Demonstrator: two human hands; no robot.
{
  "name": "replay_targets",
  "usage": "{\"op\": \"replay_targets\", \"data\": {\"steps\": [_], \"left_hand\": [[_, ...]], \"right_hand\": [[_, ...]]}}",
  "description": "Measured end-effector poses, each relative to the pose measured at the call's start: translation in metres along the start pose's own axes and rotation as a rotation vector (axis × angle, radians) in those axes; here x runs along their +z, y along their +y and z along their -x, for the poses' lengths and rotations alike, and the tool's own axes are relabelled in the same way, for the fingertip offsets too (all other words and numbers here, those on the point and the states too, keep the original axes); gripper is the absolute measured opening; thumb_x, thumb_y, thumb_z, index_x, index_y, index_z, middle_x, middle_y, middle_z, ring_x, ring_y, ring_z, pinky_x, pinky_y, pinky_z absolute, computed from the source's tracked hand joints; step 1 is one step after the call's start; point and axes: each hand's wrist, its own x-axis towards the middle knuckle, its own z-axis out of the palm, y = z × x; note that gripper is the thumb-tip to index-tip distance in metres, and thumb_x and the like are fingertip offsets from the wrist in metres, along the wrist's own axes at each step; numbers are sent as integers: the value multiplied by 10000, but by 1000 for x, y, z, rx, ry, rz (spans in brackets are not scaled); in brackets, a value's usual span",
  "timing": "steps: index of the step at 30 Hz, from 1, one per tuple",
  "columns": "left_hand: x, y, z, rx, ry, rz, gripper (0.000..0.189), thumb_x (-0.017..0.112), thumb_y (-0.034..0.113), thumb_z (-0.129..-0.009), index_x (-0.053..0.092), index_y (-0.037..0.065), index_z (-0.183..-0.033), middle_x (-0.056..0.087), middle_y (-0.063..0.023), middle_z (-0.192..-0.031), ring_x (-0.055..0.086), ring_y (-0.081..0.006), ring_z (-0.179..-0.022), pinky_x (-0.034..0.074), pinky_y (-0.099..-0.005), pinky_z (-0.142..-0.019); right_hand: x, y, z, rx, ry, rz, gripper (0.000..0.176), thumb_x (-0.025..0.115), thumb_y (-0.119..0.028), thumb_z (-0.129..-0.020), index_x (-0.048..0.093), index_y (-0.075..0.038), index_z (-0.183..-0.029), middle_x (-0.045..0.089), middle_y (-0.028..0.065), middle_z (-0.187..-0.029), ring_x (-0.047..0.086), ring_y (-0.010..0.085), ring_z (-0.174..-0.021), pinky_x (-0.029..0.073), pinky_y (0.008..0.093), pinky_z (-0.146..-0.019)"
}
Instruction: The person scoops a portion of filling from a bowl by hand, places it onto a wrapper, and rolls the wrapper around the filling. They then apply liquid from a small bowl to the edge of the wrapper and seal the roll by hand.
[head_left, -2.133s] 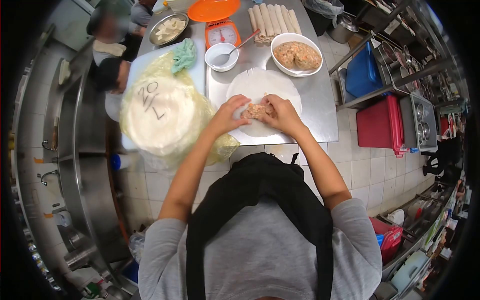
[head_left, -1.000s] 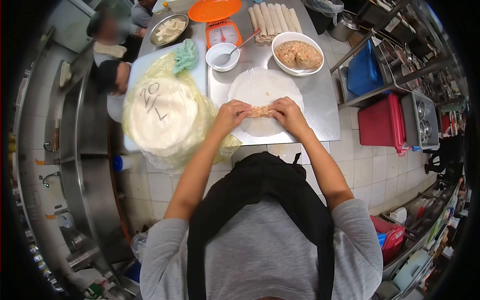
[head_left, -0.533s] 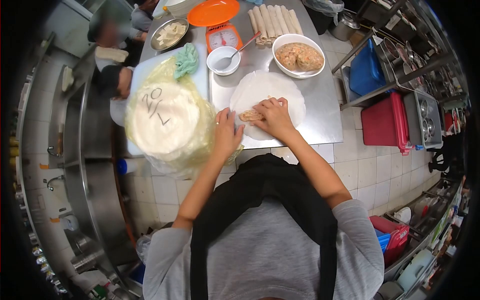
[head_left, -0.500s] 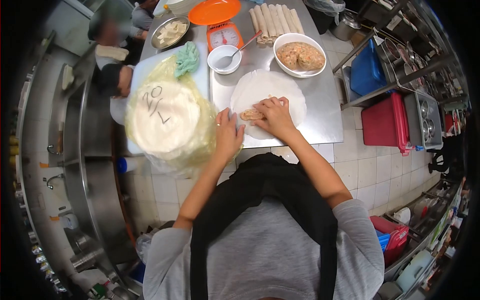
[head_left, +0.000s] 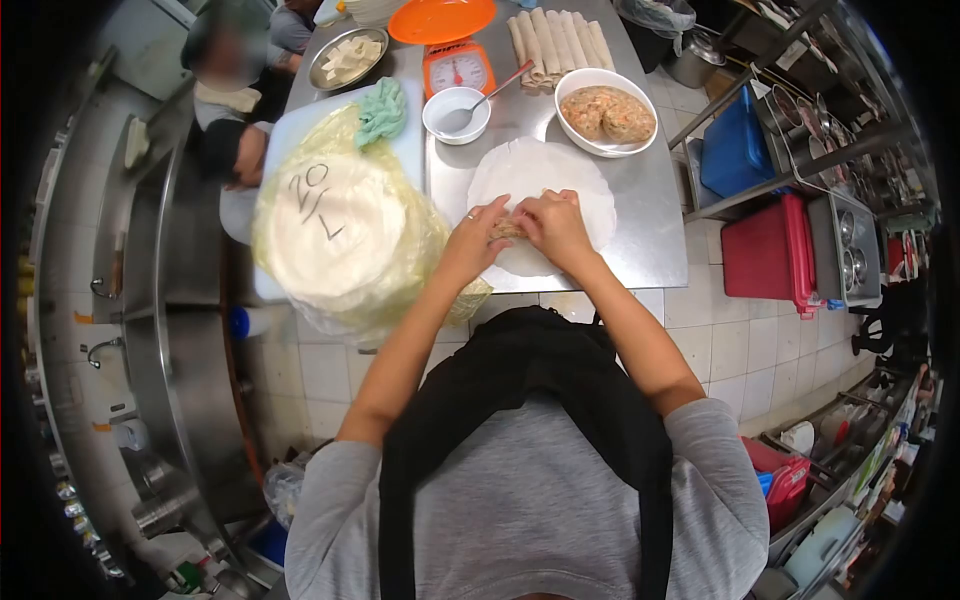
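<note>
A round, thin white wrapper (head_left: 541,172) lies flat on the steel table. On its lower left part rests a lump of orange-flecked filling (head_left: 507,229), partly covered by my fingers. My left hand (head_left: 476,238) presses its curled fingers against the filling's left side. From the right, my right hand (head_left: 556,226) closes its fingers on the other end. Behind the wrapper stands a white bowl (head_left: 648,128) with more of this filling. Left of my hands sits a stack of white wrappers (head_left: 345,235) in a yellowish plastic bag, the top one marked in pen.
Finished-looking rolls (head_left: 560,45) lie in a row at the back. A small white bowl (head_left: 440,128) with a spoon stands before an orange scale (head_left: 458,70). A metal bowl of pale pieces (head_left: 347,60) is farther left. Another person (head_left: 225,85) is at the left.
My left hand has moved right from the wrapper's edge onto the filling. My right hand stays at the filling, its fingers now more curled. The view has shifted slightly.
</note>
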Motion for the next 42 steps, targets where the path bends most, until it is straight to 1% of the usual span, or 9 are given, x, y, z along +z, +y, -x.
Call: {"op": "replay_targets", "data": {"steps": [5,7,10,19,25,33,37,39,42], "left_hand": [[-4,-10,-3,-55,8,8,564,700,40,-745,491,66,-1268,637,-116,-1096,575,-311,-1017,465,-365,-878],[-4,-8,-3,237,145,-71,548,733,72,-719,534,77,-1230,676,-95,-990,607,-295,-923,481,-350,-845],[4,-26,-10,320,81,-118,545,784,125,-662,580,80,-1166,662,-102,-1019,611,-272,-922,490,-350,-813],[33,2,-22,299,68,-312,510,749,138,-684,580,74,-1161,656,-104,-918,599,-282,-892,440,-378,-849],[46,9,-29,309,36,-327,504,728,129,-703,572,17,-1169,667,-110,-958,603,-275,-899,446,-394,-859],[60,12,-45,353,9,-314,502,725,117,-696,579,5,-1163,684,-113,-866,617,-281,-847,453,-391,-863],[61,16,-50,362,12,-218,404,700,104,-725,618,47,-1117,677,-108,-819,622,-274,-759,433,-393,-871],[60,29,-48,373,72,-228,351,702,112,-731,640,61,-1072,677,-98,-831,622,-259,-757,418,-390,-879],[64,29,-48,271,-8,-241,260,694,145,-747,674,87,-1000,669,-79,-894,614,-238,-831,390,-393,-895]], "right_hand": [[7,10,4,-60,92,3,70,676,-180,-753,703,-116,-746,618,14,-788,566,191,-839,344,386,-825],[7,15,7,-25,54,-131,67,683,-184,-741,709,-122,-741,615,3,-803,561,185,-849,344,383,-832],[4,18,14,-87,93,0,55,691,-184,-729,722,-139,-735,620,-20,-791,557,173,-857,339,377,-853],[-7,42,29,7,182,-88,67,732,-168,-686,744,-174,-751,656,-48,-814,552,158,-886,315,386,-888],[-11,66,40,113,136,-285,66,745,-148,-684,746,-138,-749,656,-27,-811,553,186,-897,422,337,-813],[-31,69,46,-35,-25,-190,423,740,-68,-676,636,-49,-1085,592,101,-1009,549,282,-926,457,356,-845],[-39,70,41,-48,-80,-141,349,733,-64,-689,646,-37,-1026,591,105,-982,557,287,-929,469,349,-818],[-57,54,45,155,-41,-451,306,716,-59,-713,644,-31,-1010,595,110,-966,572,285,-923,481,344,-786],[-33,78,52,26,49,-307,292,712,-62,-722,654,-26,-1006,597,106,-958,578,275,-901,487,341,-767]]}}
